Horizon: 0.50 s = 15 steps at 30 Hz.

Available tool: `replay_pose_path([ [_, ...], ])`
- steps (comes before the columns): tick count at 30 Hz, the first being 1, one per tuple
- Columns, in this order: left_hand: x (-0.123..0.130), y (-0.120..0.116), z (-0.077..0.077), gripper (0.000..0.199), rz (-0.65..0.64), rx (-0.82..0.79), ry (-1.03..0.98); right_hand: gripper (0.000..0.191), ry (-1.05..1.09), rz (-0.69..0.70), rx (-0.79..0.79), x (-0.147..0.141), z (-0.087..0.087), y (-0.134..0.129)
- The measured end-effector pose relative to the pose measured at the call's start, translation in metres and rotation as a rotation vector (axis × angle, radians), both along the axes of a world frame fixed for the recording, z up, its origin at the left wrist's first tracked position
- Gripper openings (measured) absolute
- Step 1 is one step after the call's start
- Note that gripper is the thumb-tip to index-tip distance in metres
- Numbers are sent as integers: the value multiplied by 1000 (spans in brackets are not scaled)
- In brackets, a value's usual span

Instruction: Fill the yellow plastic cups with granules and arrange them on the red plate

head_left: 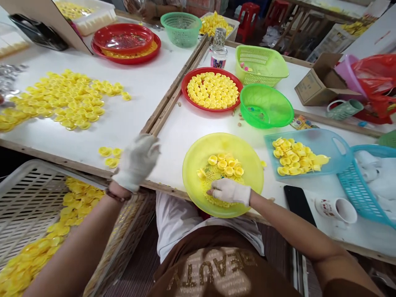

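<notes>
My left hand (136,161), in a white glove, hovers over the table's wooden edge strip. Its fingers are curled in, and whatever they may hold is hidden. Beside it on the left lie several small yellow cup-shaped plastic pieces (111,156). My right hand (230,192), in a white glove with bare fingertips, reaches down into a yellow basin (192,165). The fingers are drawn together at a layer of small yellow grains (219,202); anything between them is too small to make out. Just above that hand, several yellow cup-shaped pieces (228,164) rest in the basin.
A red tray (185,91) of yellow pieces and a green bowl (280,103) stand behind the basin. On the right are a blue tray (321,142), a phone (298,204) and a mug (335,209). A white crate (34,185) of yellow pieces sits below left.
</notes>
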<state>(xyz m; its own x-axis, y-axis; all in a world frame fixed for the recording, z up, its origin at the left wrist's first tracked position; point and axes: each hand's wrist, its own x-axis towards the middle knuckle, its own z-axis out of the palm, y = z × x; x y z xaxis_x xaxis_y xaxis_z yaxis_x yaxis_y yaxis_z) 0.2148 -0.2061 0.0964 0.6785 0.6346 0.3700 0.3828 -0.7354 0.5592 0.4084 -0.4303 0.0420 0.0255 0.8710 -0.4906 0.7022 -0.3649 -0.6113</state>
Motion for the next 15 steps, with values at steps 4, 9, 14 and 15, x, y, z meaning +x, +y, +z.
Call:
replay_pose_path([
  [4,46,-53,-21,27,-536,24,320,42,669,-453,-28,12,15,1],
  [9,92,-81,-40,21,-464,-71,601,39,1117,-762,32,26,29,-1],
  [14,94,-83,-34,21,-438,-773,301,45,1227,-924,359,24,41,4],
  [15,93,-87,-32,26,-433,-958,255,46,1221,-950,442,21,45,7],
])
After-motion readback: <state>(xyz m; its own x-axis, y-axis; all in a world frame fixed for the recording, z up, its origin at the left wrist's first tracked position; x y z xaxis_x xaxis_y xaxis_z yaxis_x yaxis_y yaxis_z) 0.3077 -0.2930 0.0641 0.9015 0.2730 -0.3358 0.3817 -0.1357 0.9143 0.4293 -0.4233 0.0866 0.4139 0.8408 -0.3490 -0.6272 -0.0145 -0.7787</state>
